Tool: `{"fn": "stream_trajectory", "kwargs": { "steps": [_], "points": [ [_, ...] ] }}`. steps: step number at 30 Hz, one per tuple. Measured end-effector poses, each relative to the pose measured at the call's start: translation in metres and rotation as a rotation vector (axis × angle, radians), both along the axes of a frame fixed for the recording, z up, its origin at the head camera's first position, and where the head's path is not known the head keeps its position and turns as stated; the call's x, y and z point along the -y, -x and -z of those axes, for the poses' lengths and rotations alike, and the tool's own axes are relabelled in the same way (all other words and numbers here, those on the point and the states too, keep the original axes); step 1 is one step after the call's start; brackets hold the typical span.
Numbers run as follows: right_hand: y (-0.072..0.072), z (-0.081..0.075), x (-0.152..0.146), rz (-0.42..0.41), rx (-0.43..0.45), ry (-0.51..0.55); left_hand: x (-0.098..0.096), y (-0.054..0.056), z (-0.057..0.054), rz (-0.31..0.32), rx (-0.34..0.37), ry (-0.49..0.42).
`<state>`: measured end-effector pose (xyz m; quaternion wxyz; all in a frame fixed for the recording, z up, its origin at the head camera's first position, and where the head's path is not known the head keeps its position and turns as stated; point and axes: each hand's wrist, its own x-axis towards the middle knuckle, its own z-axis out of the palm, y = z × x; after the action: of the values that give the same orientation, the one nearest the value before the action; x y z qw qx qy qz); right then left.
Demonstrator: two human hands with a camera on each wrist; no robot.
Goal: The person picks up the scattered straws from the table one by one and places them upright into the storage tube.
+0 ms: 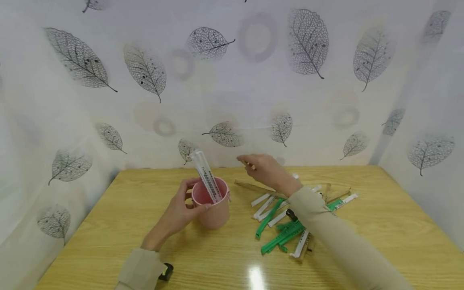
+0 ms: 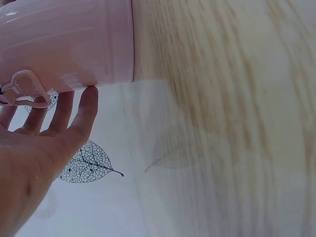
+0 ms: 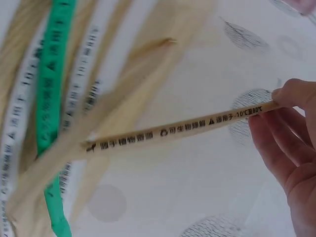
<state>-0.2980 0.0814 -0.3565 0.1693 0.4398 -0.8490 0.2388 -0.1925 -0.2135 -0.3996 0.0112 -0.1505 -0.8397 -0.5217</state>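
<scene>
My left hand [image 1: 181,210] holds a small pink bucket [image 1: 214,217] at its left side, thumb near the front rim and fingers round the back. A loop-shaped lug [image 2: 29,81] shows on the bucket's wall in the left wrist view. White paper-wrapped straws [image 1: 206,174] lean inside it, their tops above the rim. Over the back of the table, to the bucket's right, is my right hand [image 1: 267,171]. In the right wrist view its thumb and fingers pinch one end of a brown printed straw [image 3: 182,128]; the far end overlaps other straws there.
A loose pile of wrapped straws lies on the wooden table [image 1: 145,201] at the right, under my right forearm: green straws [image 1: 286,235], white straws [image 1: 266,207] and brown ones. Behind the table hangs a leaf-patterned cloth [image 1: 250,96].
</scene>
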Motion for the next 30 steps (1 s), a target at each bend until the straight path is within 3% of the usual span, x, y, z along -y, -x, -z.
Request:
{"fn": "stream_trajectory", "kwargs": {
  "steps": [4,13,18,24,30],
  "points": [
    [-0.007,-0.022,-0.006,-0.036,-0.007,0.145,0.000,-0.001,0.000,-0.004,0.004,-0.005],
    [-0.018,-0.067,-0.011,-0.045,-0.194,0.297,-0.001,0.001,-0.002,-0.001,-0.008,-0.006],
    [-0.020,-0.075,-0.016,-0.034,-0.238,0.335,-0.001,0.001,-0.002,0.004,-0.008,-0.007],
    [-0.020,-0.077,-0.019,-0.040,-0.289,0.449,-0.001,0.001,0.000,0.012,-0.011,0.000],
    [-0.026,-0.091,-0.008,-0.118,-0.219,0.596,-0.001,0.000,-0.002,-0.002,0.000,0.000]
  ]
}}
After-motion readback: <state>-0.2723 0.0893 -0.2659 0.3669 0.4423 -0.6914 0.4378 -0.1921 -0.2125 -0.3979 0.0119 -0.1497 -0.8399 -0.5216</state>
